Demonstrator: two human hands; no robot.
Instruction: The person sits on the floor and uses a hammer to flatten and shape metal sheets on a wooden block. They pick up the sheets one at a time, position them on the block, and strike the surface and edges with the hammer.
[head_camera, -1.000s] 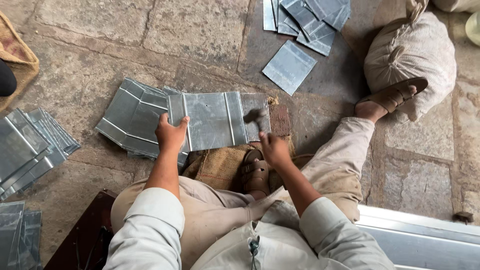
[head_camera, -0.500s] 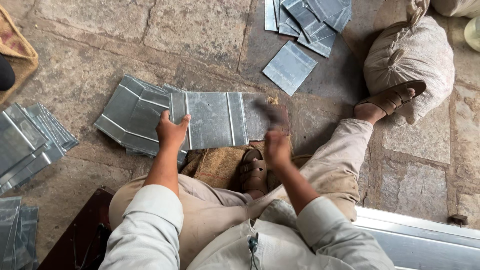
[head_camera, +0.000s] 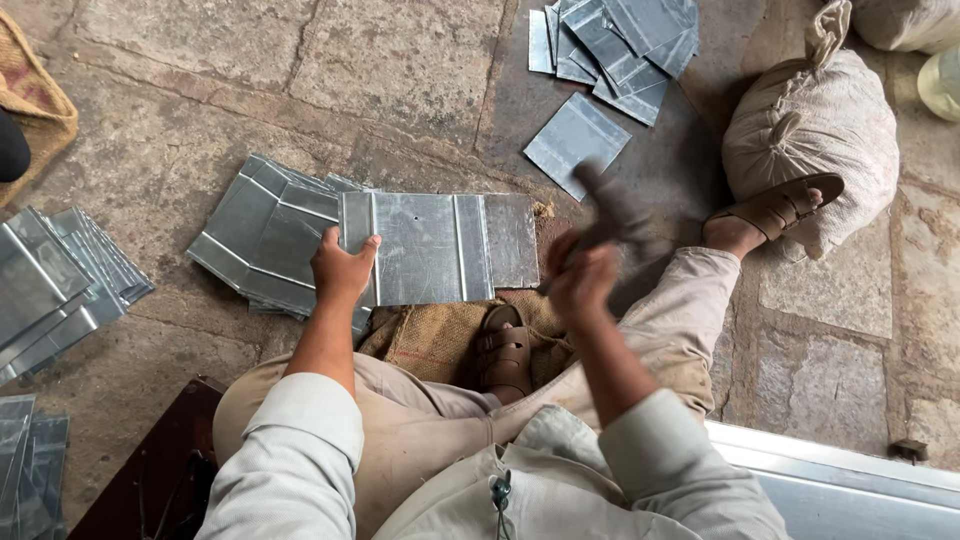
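Your right hand (head_camera: 583, 280) has swung the hammer (head_camera: 612, 210) up (blurred, fist clenched round the handle) off the folded metal sheet (head_camera: 440, 247) on the floor; your left hand (head_camera: 343, 268) pins its edge, fingers curled. Strike squarely, clear of those fingers.

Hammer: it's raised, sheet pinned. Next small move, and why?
Probably bring the hammer down on the right part of the sheet. It is lifted and motion-blurred in the right hand, while the left hand pins the sheet's left edge, clear of that side.
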